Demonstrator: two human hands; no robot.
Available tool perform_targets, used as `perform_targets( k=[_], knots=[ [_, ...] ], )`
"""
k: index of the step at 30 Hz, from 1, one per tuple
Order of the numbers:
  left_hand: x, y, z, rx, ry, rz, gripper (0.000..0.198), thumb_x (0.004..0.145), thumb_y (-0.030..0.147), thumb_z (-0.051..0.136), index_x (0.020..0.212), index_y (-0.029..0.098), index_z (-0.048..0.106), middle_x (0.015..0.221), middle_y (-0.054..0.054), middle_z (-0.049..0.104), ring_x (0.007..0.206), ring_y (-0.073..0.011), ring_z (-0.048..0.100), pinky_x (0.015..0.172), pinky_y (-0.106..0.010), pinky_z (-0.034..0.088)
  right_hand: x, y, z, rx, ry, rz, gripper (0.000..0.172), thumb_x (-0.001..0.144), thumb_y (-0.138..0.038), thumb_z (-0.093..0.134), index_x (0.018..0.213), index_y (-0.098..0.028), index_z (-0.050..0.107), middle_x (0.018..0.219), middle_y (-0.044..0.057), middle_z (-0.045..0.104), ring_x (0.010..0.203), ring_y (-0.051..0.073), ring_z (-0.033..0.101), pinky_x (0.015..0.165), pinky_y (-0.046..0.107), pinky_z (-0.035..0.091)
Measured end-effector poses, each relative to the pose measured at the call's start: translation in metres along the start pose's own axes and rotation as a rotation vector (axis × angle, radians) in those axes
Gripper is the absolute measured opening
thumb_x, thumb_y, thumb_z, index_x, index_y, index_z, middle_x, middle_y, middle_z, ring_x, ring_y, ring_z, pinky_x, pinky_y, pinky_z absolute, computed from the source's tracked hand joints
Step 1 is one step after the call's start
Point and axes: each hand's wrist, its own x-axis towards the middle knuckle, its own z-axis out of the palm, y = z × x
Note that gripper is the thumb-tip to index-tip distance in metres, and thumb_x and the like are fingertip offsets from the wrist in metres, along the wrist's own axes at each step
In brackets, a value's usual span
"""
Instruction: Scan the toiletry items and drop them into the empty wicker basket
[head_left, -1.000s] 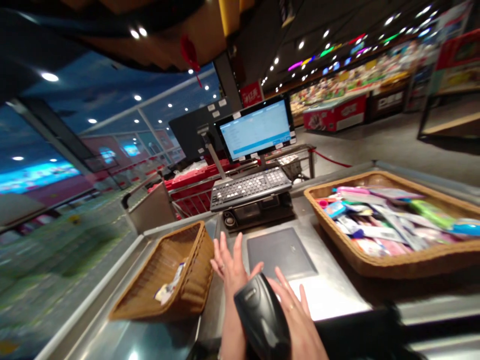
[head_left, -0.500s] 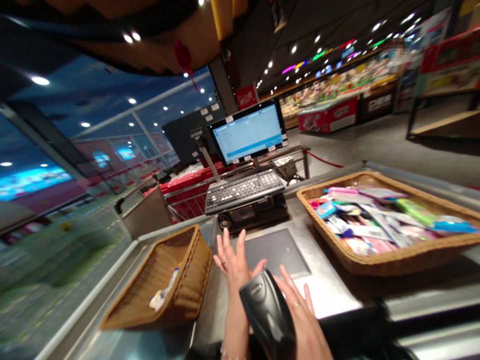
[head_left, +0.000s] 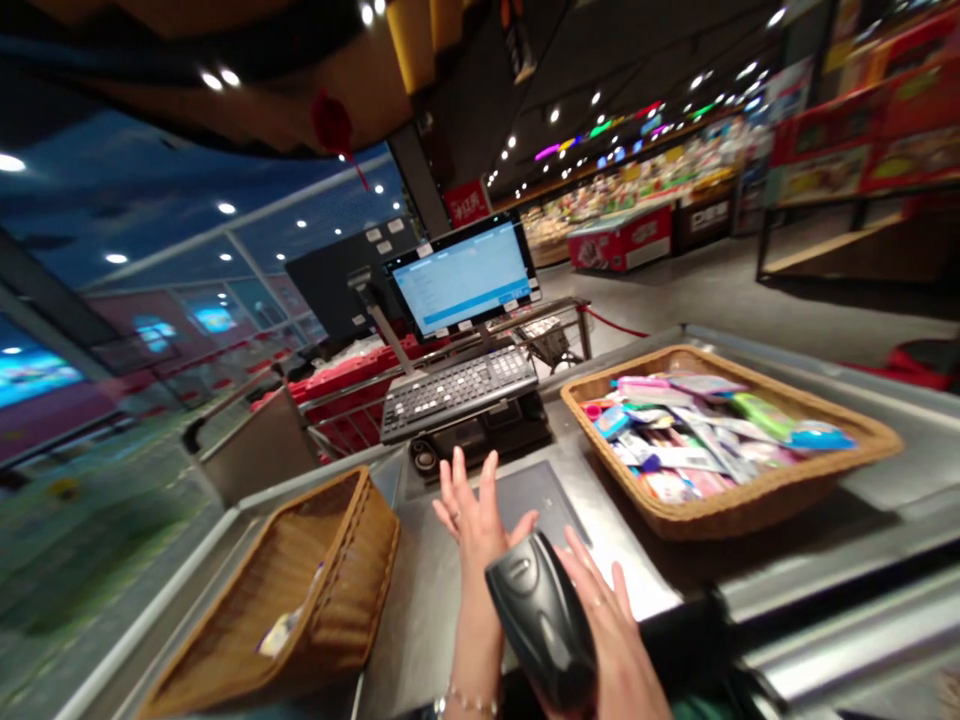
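My left hand (head_left: 476, 515) is raised above the steel checkout counter (head_left: 424, 610), palm turned right, fingers spread and holding nothing. My right hand (head_left: 613, 625) is beside it with its fingers stretched out. A black handheld barcode scanner (head_left: 540, 625) stands upright in front of the right palm and between the two hands. I cannot tell whether the palm touches it. A dark flat scan plate (head_left: 536, 490) lies in the counter just beyond the hands.
A wicker basket (head_left: 330, 590) with a small packet inside sits at the left. A wide wicker basket (head_left: 720, 510) full of colourful packets sits at the right. A keyboard (head_left: 457, 390) and lit monitor (head_left: 461, 275) stand behind. Store aisles lie beyond.
The view has swung right, so the baskets, keyboard and monitor have slid left in the picture. Both hands and the scanner keep the same pose.
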Motion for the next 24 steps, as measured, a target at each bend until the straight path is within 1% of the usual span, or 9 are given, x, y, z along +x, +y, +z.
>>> perform_targets(
  k=[3,8,11,17,20,24],
  knots=[
    [0.001,0.007,0.003,-0.008,-0.01,0.025,0.079,0.063,0.03,0.078,0.137,0.036,0.049,0.159,-0.01,0.025,0.148,-0.0365,0.015,0.111,-0.066,0.023,-0.001,0.004,-0.003,0.018,-0.005,0.026,0.085,0.078,-0.034,0.054,0.149,-0.005,0.017,0.142,0.027,0.047,0.134,0.043,0.043,0.095,0.068,0.044],
    [0.003,0.017,0.005,-0.015,-0.033,0.033,0.078,0.065,0.03,0.077,0.137,0.036,0.049,0.16,-0.01,0.025,0.149,-0.0342,0.014,0.112,-0.064,0.022,-0.002,0.01,-0.008,0.02,-0.001,0.062,0.084,0.079,-0.034,0.053,0.15,-0.006,0.016,0.145,0.025,0.044,0.137,0.043,0.038,0.097,0.066,0.043],
    [0.003,0.022,0.006,-0.02,-0.038,0.049,0.078,0.065,0.027,0.076,0.137,0.037,0.048,0.16,-0.009,0.024,0.149,-0.0324,0.012,0.112,-0.063,0.022,-0.002,0.012,-0.013,0.007,-0.005,0.082,0.082,0.081,-0.034,0.053,0.149,-0.007,0.017,0.146,0.025,0.043,0.136,0.042,0.04,0.098,0.065,0.043],
    [0.005,0.03,0.009,-0.046,-0.084,0.085,0.078,0.066,0.029,0.075,0.138,0.037,0.047,0.16,-0.009,0.023,0.149,-0.0339,0.012,0.112,-0.064,0.022,-0.001,0.015,-0.02,-0.007,0.02,0.126,0.081,0.077,-0.029,0.055,0.146,-0.005,0.02,0.143,0.026,0.047,0.134,0.04,0.044,0.098,0.062,0.046],
    [0.005,0.037,0.011,-0.043,-0.08,0.072,0.077,0.066,0.028,0.076,0.137,0.038,0.048,0.16,-0.008,0.023,0.149,-0.0331,0.012,0.113,-0.063,0.021,-0.001,0.018,-0.022,-0.011,0.034,0.142,0.08,0.077,-0.029,0.055,0.146,-0.007,0.021,0.141,0.025,0.05,0.132,0.04,0.047,0.097,0.062,0.047],
    [0.006,0.044,0.014,-0.051,-0.074,0.087,0.076,0.066,0.029,0.075,0.137,0.036,0.049,0.16,-0.009,0.024,0.149,-0.0343,0.013,0.113,-0.064,0.021,-0.001,0.021,-0.026,-0.007,0.044,0.17,0.078,0.077,-0.029,0.054,0.145,-0.008,0.021,0.139,0.024,0.052,0.131,0.039,0.048,0.097,0.064,0.046]
  ],
)
